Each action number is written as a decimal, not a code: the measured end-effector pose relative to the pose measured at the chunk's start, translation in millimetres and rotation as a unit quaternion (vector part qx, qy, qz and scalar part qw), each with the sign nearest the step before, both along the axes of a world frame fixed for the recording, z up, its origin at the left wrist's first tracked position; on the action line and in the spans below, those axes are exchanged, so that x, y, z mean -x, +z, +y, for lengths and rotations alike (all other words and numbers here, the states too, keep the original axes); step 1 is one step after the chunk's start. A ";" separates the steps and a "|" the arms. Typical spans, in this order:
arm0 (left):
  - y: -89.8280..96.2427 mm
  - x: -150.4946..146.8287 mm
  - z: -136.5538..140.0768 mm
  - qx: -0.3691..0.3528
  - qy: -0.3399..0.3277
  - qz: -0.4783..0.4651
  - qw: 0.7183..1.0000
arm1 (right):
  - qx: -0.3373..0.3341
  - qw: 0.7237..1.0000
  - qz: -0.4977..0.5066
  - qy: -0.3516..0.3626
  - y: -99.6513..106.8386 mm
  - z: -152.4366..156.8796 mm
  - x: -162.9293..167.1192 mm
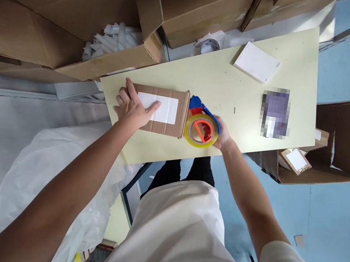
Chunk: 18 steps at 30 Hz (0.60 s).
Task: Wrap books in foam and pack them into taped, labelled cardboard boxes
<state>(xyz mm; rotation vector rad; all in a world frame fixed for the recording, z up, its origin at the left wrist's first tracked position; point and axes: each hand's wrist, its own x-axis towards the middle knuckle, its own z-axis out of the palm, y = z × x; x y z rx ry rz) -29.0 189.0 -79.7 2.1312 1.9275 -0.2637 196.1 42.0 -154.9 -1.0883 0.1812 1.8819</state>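
Observation:
A small brown cardboard box (167, 94) with a white label (167, 110) lies on the pale table. My left hand (133, 107) holds its left end, the thumb across the label and the other fingers over the end and far corner. At the box's right end, my right hand (223, 133) grips a tape dispenser (205, 129) with a blue frame, an orange hub and a roll of clear yellowish tape. The dispenser's blue and red head is close against the box's end; whether it touches I cannot tell. The dispenser partly hides my right fingers.
On the table (177, 77) lie a white label pad (256, 62) and a pixelated item (275, 113). A tape roll (210, 46) sits behind the table. Large open cartons (105, 63) stand along the back, one holding white rolled pieces. An open carton (342, 132) with small boxes stands right.

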 end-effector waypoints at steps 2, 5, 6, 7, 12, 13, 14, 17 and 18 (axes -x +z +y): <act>9.4 -10.8 -6.3 -0.010 -0.090 -0.004 0.996 | -0.012 0.999 -0.008 0.034 0.5 21.0 -16.6; 12.2 -40.1 -9.6 0.040 -0.233 -0.035 0.971 | -0.010 0.997 0.002 0.082 2.3 32.9 -28.4; 10.1 -49.1 -9.6 0.055 -0.252 -0.043 0.965 | -0.009 0.996 0.006 0.092 2.7 32.4 -29.5; 7.1 -56.2 -9.5 0.065 -0.258 -0.047 0.963 | -0.008 0.995 0.010 0.098 2.9 30.2 -30.1; -4.5 -63.1 -9.5 0.069 -0.229 -0.037 0.970 | 0.047 0.989 0.006 0.143 6.2 3.9 -45.6; -4.8 -61.8 -9.4 0.069 -0.229 -0.037 0.970 | 0.074 0.984 0.005 0.164 8.2 -1.5 -52.4; -4.6 -60.6 -9.1 0.069 -0.231 -0.037 0.970 | 0.103 0.977 0.005 0.186 10.5 -5.2 -59.8; -4.3 -58.8 -8.0 0.066 -0.235 -0.044 0.969 | 0.152 0.953 -0.009 0.262 15.8 3.6 -80.4; -4.6 -58.6 -7.7 0.063 -0.235 -0.049 0.969 | 0.152 0.944 -0.022 0.292 15.5 15.2 -85.6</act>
